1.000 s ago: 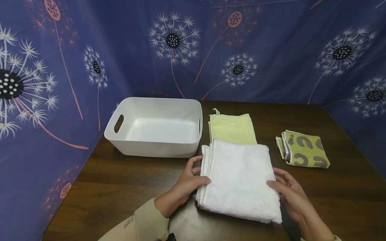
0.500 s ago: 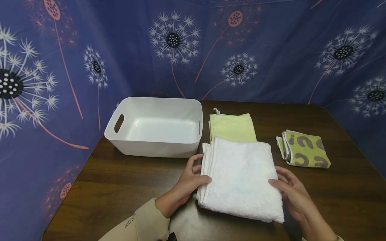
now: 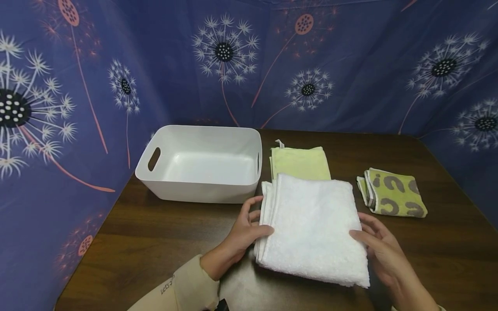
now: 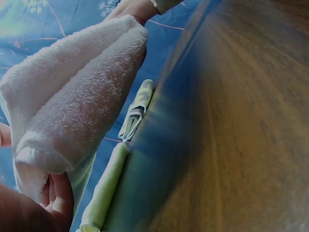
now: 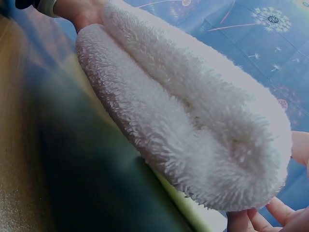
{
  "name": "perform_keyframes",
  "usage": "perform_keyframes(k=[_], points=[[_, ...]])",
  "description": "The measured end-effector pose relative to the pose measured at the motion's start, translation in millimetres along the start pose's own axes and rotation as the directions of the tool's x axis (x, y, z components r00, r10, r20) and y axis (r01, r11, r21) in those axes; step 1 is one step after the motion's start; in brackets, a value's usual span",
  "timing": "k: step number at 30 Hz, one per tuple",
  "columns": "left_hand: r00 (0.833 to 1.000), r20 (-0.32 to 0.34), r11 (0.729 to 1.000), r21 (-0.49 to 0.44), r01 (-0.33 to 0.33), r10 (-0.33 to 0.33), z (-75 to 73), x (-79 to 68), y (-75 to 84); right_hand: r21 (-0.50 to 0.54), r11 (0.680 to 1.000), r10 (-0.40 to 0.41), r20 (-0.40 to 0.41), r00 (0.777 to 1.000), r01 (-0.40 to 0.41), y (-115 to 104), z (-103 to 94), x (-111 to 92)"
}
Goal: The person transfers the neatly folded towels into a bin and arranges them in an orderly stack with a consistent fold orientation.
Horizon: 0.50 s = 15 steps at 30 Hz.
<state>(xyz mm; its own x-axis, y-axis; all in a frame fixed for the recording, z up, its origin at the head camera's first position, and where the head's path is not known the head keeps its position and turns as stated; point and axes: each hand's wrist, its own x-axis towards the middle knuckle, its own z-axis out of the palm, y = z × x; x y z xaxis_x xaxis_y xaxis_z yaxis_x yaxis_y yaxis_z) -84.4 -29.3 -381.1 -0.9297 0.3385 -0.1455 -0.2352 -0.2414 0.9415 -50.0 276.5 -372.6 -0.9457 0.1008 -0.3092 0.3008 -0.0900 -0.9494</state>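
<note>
A folded white towel (image 3: 311, 229) is held off the table between both hands. The left hand (image 3: 243, 233) grips its left edge, thumb on top and fingers beneath. At the opposite edge the right hand (image 3: 383, 252) pinches it the same way. Both wrist views show the fluffy folded side of the towel (image 4: 82, 92) raised above the wood. Behind it lies a folded pale yellow towel (image 3: 301, 163) with a small white tag, its near part hidden by the white one.
A white plastic bin (image 3: 198, 192) with handle holes stands at the back left, with nothing inside. To the right lies a folded green towel (image 3: 397, 194) with grey markings. The brown wooden table (image 3: 155, 242) meets a blue dandelion-print cloth (image 3: 163, 65) behind.
Both hands have lifted the white towel slightly, shifting it a little away from the body and to the right. It covers more of the pale yellow towel. The grip looks unchanged.
</note>
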Motion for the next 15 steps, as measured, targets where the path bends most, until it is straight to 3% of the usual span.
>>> perform_keyframes(k=[15], points=[[0.999,0.011,0.999,-0.022,-0.03,0.03,-0.3,-0.4,3.1,0.028,0.999,-0.023,0.0,1.0,0.023,-4.5,0.9,-1.7]])
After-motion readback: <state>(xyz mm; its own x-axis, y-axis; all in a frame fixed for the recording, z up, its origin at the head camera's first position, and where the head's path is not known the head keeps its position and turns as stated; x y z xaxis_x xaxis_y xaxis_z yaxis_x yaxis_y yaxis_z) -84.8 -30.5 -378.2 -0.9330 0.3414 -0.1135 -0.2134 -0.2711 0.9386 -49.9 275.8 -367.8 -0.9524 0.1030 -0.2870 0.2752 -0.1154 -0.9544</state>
